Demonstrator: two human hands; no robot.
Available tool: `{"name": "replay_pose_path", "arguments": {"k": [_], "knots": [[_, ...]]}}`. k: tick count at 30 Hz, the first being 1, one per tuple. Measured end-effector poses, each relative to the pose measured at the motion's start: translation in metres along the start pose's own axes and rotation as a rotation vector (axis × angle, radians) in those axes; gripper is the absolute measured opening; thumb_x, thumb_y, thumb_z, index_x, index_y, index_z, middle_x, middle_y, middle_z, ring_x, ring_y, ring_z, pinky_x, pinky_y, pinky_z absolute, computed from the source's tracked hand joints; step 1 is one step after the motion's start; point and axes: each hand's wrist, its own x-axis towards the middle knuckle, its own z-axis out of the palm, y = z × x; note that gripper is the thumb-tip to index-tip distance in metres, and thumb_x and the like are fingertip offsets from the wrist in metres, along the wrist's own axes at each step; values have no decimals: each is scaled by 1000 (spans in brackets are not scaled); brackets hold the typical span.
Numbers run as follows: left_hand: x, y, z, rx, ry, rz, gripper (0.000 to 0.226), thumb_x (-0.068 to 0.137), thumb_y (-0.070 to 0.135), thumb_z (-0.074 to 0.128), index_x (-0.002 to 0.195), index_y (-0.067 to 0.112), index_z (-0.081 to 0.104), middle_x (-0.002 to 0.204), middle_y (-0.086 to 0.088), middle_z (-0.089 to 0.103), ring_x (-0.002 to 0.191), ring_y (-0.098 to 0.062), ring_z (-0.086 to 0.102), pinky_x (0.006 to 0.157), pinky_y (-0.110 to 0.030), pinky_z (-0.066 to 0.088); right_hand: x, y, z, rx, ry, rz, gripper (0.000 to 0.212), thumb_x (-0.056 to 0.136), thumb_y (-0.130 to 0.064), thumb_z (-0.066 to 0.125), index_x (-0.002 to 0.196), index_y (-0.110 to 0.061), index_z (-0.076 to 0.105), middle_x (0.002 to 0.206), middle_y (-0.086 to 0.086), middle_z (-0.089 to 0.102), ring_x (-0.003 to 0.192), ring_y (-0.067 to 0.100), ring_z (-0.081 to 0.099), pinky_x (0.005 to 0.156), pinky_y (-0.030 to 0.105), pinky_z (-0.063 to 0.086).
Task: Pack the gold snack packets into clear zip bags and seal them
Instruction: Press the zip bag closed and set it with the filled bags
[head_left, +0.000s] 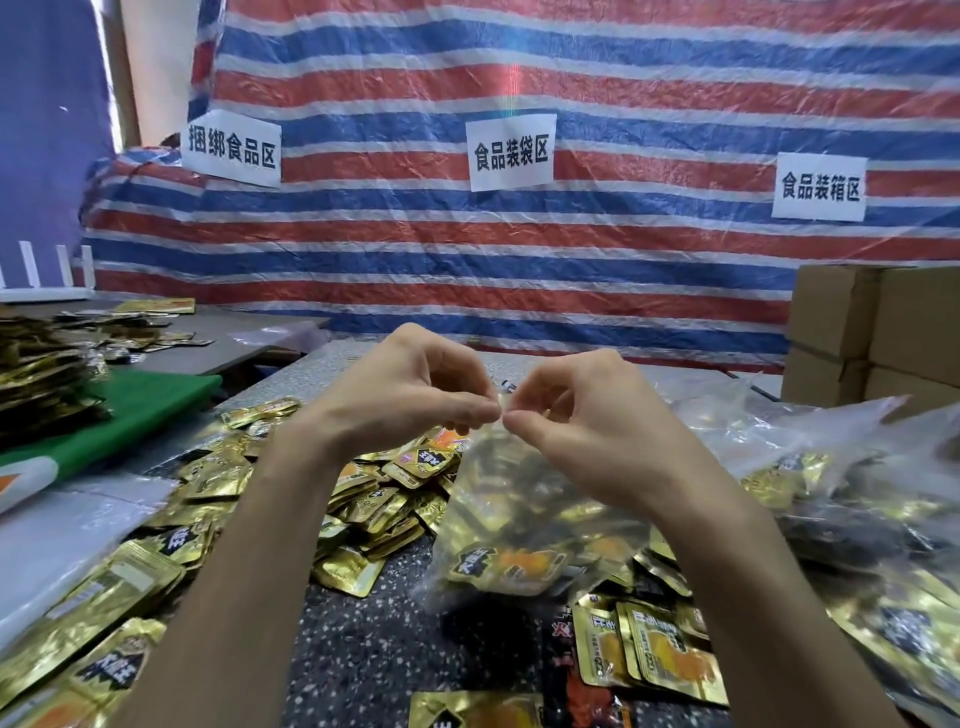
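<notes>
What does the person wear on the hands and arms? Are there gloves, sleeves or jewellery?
Nothing worn shows in this view. The left hand and the right hand have no gloves and no rings. The left forearm and the right forearm are bare down to the picture's lower edge: no sleeve, watch or bracelet appears.

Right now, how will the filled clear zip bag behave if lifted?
The clear zip bag looks like thin, wrinkled film, so it probably hangs floppy. Its gold packets sit low, so it likely sags bottom-heavy. The left hand and right hand pinch only the glossy top edge, which might slip.
</notes>
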Motion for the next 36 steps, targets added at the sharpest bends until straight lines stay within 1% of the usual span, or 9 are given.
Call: {"name": "replay_pose_path", "arguments": {"k": [5,9,12,16,19,21,24,30,36], "knots": [[-3,4,-3,-14,-4,15,2,85,9,75,85,7,76,77,-15,70,70,-20,63,68,-39,53,0,-1,3,-20,10,-66,4,92,-29,65,89,-28,67,87,-12,66,83,11,61,80,45,53],[-2,6,-1,-32,-14,45,3,85,6,74,88,6,75,82,-17,71,78,-33,66,70,-40,54,0,-1,6,-20,1,-79,4,89,-25,61,85,-25,60,82,-10,62,83,16,58,78,48,51],[-2,6,0,-27,-13,61,4,85,7,74,87,4,74,81,-19,70,77,-35,64,69,-41,53,0,0,7,12,12,-82,6,89,-28,59,84,-25,59,80,-10,62,80,15,59,77,47,51],[-4,3,-7,-35,-46,59,14,82,15,74,86,2,74,76,-14,70,67,-18,63,63,-22,51,-1,-1,9,20,5,-114,10,91,-35,62,86,-27,61,82,-12,63,80,11,59,75,46,52],[-4,1,-8,-90,-56,45,18,79,16,72,85,-1,72,77,-22,67,69,-17,61,63,-21,50,0,-2,11,45,-1,-127,10,94,-32,62,87,-25,60,82,-10,62,80,13,58,75,48,52],[-2,-2,-6,-151,-9,43,17,77,14,74,83,-2,71,75,-24,65,68,-21,61,65,-26,50,1,-3,13,54,-1,-120,9,96,-31,60,90,-24,60,85,-9,62,83,15,58,77,50,51],[0,-6,-1,-200,68,47,10,78,11,80,78,3,73,70,-12,66,67,-22,62,67,-32,52,2,0,12,52,-15,-92,10,97,-34,59,93,-26,59,86,-10,63,83,13,58,79,49,51],[12,-8,19,-161,235,34,18,84,2,73,72,16,72,62,4,66,60,-13,63,61,-23,51,3,19,-4,124,-45,56,11,97,-23,62,90,-30,65,86,-11,65,79,5,61,73,37,57],[17,-15,26,-174,418,-34,16,84,1,71,71,11,71,62,0,65,60,-11,60,60,-23,52,6,25,-5,90,-8,85,9,95,-33,65,89,-26,67,85,-11,67,83,8,62,82,42,55]]}}
